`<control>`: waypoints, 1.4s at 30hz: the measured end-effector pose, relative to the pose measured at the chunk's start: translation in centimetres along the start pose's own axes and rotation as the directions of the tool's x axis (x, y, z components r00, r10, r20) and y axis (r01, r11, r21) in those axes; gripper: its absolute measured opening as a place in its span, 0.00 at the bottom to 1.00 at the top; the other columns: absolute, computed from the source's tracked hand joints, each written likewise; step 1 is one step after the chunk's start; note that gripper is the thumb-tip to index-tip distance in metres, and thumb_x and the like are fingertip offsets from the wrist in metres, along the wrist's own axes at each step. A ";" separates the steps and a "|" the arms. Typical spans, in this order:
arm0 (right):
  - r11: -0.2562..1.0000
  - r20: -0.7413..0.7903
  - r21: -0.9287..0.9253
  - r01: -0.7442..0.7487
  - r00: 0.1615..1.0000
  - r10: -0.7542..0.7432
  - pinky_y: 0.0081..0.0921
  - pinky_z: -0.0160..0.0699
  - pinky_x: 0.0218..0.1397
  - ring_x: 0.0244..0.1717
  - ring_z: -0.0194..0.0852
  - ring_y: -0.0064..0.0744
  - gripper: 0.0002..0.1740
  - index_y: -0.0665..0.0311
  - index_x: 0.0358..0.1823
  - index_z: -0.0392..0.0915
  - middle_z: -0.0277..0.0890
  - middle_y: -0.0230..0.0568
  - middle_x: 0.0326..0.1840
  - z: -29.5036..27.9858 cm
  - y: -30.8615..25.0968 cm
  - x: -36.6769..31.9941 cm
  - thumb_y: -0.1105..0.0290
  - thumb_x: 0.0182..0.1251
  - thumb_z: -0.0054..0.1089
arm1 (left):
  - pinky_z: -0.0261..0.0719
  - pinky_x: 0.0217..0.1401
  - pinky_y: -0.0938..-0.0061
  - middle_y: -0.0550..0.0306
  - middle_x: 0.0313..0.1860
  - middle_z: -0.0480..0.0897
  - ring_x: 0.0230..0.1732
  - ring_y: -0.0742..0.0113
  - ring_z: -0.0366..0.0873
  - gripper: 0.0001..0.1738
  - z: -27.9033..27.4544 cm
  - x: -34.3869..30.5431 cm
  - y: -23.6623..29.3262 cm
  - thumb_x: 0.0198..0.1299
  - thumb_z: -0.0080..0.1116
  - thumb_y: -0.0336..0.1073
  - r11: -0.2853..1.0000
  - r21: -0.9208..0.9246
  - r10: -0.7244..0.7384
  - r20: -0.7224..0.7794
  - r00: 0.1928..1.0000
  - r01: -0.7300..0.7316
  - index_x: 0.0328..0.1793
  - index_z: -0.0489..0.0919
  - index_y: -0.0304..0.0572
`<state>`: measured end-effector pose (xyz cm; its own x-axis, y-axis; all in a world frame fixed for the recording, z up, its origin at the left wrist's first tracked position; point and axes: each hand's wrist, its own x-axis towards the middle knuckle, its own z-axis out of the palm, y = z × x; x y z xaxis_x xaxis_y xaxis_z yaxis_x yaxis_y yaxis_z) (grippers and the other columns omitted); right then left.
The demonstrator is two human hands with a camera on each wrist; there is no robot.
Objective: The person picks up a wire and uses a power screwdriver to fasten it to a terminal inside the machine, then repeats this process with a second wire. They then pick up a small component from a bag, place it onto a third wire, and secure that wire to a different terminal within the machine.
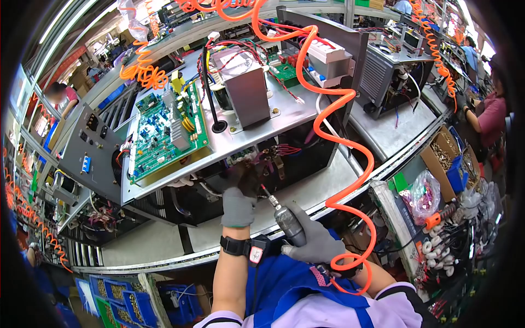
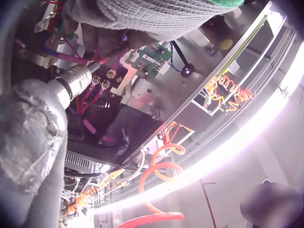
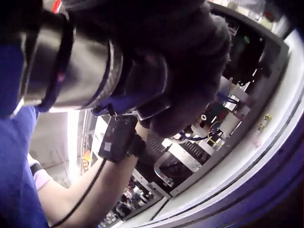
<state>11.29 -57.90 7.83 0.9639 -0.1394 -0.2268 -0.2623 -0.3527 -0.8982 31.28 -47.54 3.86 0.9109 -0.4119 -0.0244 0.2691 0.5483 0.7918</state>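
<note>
My right hand (image 1: 317, 240), in a grey glove, grips a pneumatic screwdriver (image 1: 289, 223) whose body is wrapped in worn tape. Its bit points into the open side of a metal chassis (image 1: 284, 128). In the left wrist view the red bit tip (image 2: 102, 61) is close to brass terminal screws (image 2: 104, 80) and purple-sleeved wires. My left hand (image 1: 239, 206), also gloved, reaches into the chassis beside the bit. Its fingertips are in shadow among the wires, and I cannot tell whether they pinch anything. A dark glove (image 3: 185, 61) fills the top of the right wrist view.
A coiled orange air hose (image 1: 350, 147) hangs across the right side. On the chassis top sit a green circuit board (image 1: 164, 131) and a transformer block (image 1: 249, 98). Blue bins (image 1: 136, 306) hold small hardware at lower left. Another person (image 1: 486, 120) works at far right.
</note>
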 end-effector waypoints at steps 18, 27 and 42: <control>0.528 0.193 0.837 -0.143 0.980 -0.039 0.25 0.78 0.24 0.23 0.76 0.28 0.50 0.56 0.81 0.45 0.74 0.43 0.39 -0.6 -1.9 -1.1 0.65 0.59 0.63 | 0.78 0.53 0.44 0.55 0.41 0.80 0.45 0.49 0.78 0.15 0.1 0.5 -1.5 0.62 0.59 0.49 0.918 -0.372 -0.212 -0.164 0.963 0.139 0.48 0.79 0.51; 0.257 0.194 0.953 -0.160 0.975 -0.109 0.24 0.80 0.25 0.25 0.77 0.26 0.42 0.57 0.78 0.50 0.74 0.43 0.41 0.7 -2.6 -1.3 0.60 0.65 0.56 | 0.80 0.53 0.51 0.54 0.47 0.80 0.49 0.53 0.79 0.13 -1.7 0.5 -2.3 0.63 0.60 0.44 0.998 -0.050 -0.046 -0.058 0.997 0.043 0.50 0.78 0.50; 0.594 0.323 0.777 -0.208 0.942 -0.093 0.26 0.80 0.40 0.43 0.76 0.31 0.51 0.61 0.78 0.45 0.70 0.44 0.50 0.8 -3.0 -0.1 0.59 0.58 0.66 | 0.81 0.39 0.71 0.52 0.37 0.86 0.36 0.66 0.83 0.29 0.1 -18.4 6.5 0.65 0.59 0.59 0.707 0.519 -0.587 0.052 0.808 0.480 0.45 0.83 0.35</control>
<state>12.01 -56.09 10.28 0.9469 0.2001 -0.2517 -0.3209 0.5384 -0.7792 16.28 -36.47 9.47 0.5619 -0.6925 -0.4524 0.4650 -0.1879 0.8651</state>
